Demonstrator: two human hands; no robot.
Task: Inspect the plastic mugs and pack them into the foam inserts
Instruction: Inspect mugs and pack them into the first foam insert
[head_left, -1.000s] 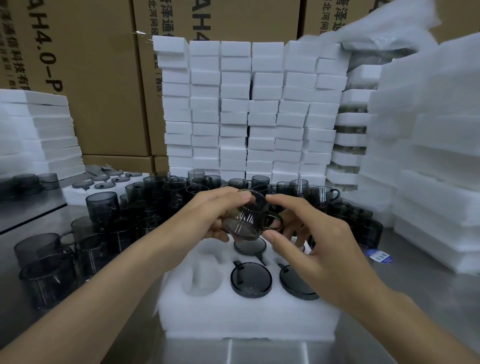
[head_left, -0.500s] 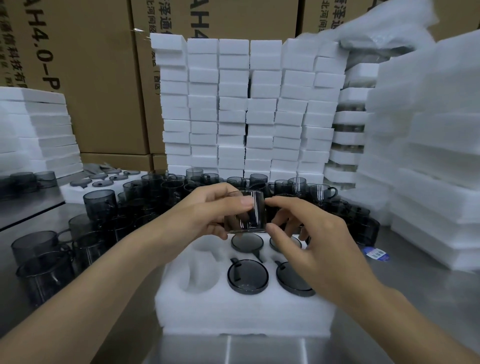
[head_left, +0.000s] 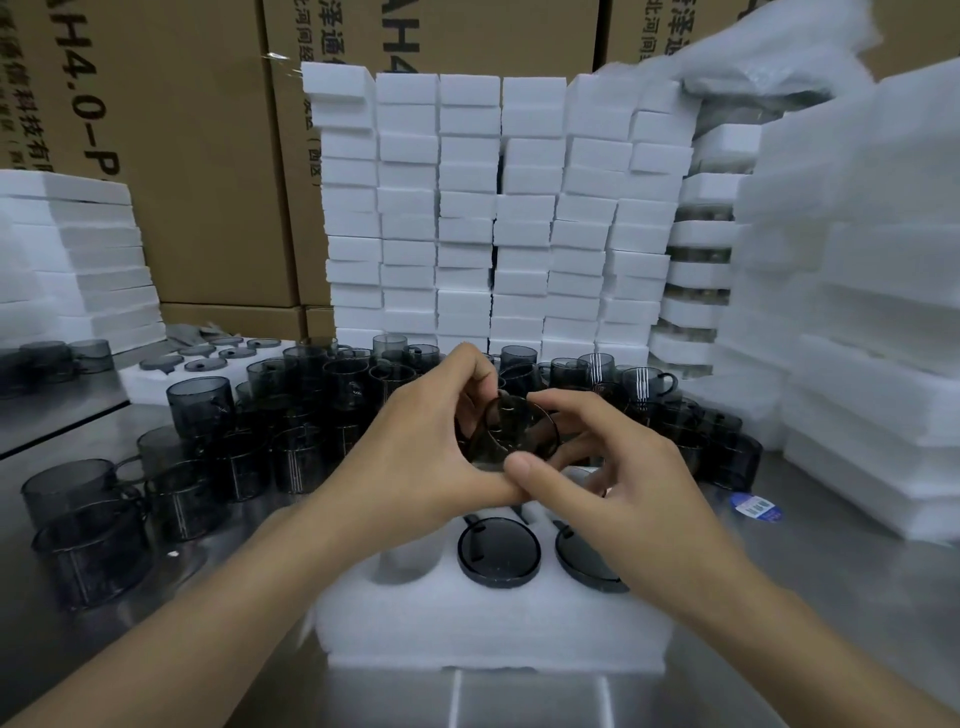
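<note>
One mug (head_left: 519, 434) is gripped by left hand (head_left: 415, 457) and right hand (head_left: 618, 483) over foam-walled steel table (head_left: 821, 587).

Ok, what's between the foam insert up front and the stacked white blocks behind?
Head view: a crowd of loose dark mugs on the steel table, plus the left hand and right hand gripping one mug.

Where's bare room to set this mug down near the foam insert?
Bare steel table right of the foam insert, out to the blue label and foam stacks. The insert's front-left pocket is empty. Left and behind, loose mugs crowd it.
</note>
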